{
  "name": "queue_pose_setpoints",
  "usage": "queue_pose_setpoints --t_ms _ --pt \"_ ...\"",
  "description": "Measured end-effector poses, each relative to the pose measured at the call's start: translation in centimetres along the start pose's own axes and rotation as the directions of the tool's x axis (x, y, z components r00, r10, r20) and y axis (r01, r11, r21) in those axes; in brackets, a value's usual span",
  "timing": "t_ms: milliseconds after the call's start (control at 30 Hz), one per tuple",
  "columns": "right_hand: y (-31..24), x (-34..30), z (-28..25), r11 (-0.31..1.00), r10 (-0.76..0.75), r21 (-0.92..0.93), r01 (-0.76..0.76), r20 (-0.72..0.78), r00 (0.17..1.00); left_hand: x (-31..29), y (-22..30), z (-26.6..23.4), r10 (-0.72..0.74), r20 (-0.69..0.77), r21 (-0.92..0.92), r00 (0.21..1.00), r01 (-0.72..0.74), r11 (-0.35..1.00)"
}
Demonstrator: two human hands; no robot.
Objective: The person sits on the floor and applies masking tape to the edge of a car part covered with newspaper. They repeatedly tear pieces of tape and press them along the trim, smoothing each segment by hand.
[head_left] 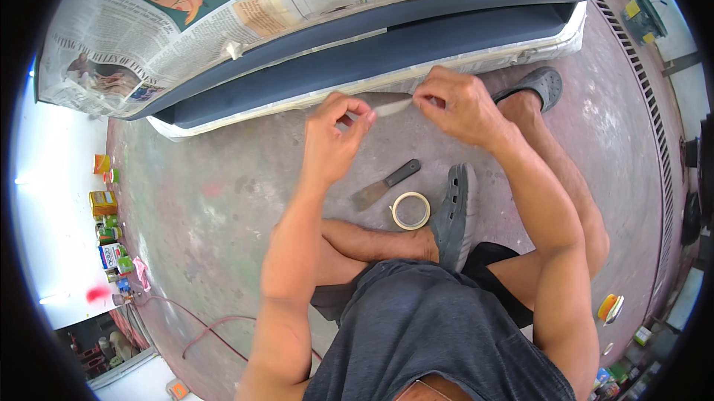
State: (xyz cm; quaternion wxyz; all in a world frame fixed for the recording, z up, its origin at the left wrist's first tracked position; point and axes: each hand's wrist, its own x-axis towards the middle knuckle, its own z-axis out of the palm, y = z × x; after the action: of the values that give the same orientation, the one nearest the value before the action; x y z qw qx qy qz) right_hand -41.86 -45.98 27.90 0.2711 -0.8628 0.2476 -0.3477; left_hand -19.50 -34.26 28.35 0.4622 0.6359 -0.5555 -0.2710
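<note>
A short, pale strip of masking tape (pixel 393 108) stretches between my two hands, slightly twisted. The fingers of my left hand (pixel 332 137) pinch its left end. My right hand (pixel 462 107) is closed on the other end. Just beyond both hands lies the long dark blue-grey recess of a vehicle body (pixel 357 63), edged along its near lip with taped white covering (pixel 260 110). Newspaper sheets (pixel 271 18) mask the surface above it. On the floor below my hands are a scraper with a black handle (pixel 404 171) and a cream masking tape roll (pixel 427 211).
My shoes (pixel 455 215) and bent legs flank the scraper and tape roll. Several cans (pixel 108 234) line the left wall, near a reddish hose (pixel 197 319). A drain grate (pixel 645 104) runs along the right, and a dark green bin (pixel 644 18) stands far right.
</note>
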Motion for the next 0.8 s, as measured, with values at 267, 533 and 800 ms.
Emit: queue_pose_setpoints --t_ms 267,533,800 --pt "7.5 3.7 -0.6 0.974 -0.12 -0.2 0.104 -0.067 0.99 8.1 -2.4 2.6 0.235 -0.013 0.114 0.972 -0.232 0.966" --pt "10.2 5.6 -0.6 0.912 -0.281 -0.34 0.229 -0.112 0.953 11.1 -4.3 4.3 0.287 -0.124 0.105 0.95 -0.275 0.956" --pt "11.5 6.4 -0.4 0.872 -0.35 -0.391 0.294 -0.08 0.933 12.3 -5.5 4.2 0.508 -0.034 0.297 0.861 -0.477 0.827"
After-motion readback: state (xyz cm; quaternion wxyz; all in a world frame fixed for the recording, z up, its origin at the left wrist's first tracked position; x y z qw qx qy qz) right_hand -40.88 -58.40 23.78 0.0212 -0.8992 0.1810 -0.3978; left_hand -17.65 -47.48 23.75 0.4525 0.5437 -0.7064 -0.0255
